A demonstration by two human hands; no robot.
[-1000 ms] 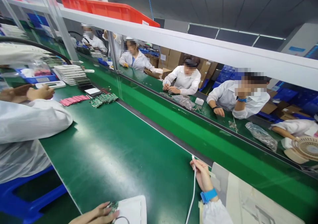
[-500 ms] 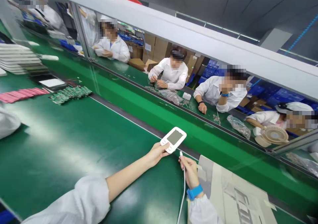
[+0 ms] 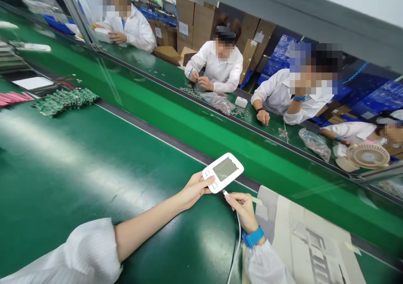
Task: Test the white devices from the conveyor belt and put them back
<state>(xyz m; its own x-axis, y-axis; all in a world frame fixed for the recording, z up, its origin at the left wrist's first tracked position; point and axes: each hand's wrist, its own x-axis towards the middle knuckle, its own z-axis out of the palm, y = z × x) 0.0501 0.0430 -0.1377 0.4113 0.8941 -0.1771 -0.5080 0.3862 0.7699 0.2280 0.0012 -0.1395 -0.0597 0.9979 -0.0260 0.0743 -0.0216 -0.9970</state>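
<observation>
A white handheld device [image 3: 224, 173] with a grey screen and two buttons is tilted in my left hand [image 3: 197, 187], the thumb lying over its lower face. My right hand [image 3: 243, 208], wearing a blue wristband [image 3: 252, 236], pinches the white plug of a cable [image 3: 238, 242]. The plug's metal tip points at the device's lower right edge; whether they touch I cannot tell. From the fingers the white cable hangs down past the bottom of the view. Both hands are above the green tabletop [image 3: 141, 170].
Stacked green circuit boards [image 3: 66, 100] and pink strips [image 3: 14, 98] lie at the left. A taped board [image 3: 302, 238] is at the lower right. Beyond the green conveyor [image 3: 176, 131], several people in white coats sit with bags of small parts [image 3: 218, 103] and a fan [image 3: 368, 155].
The plug has moved left and now sits close to the device's edge. The head view has tilted lower, bringing the device slightly right and up in the picture.
</observation>
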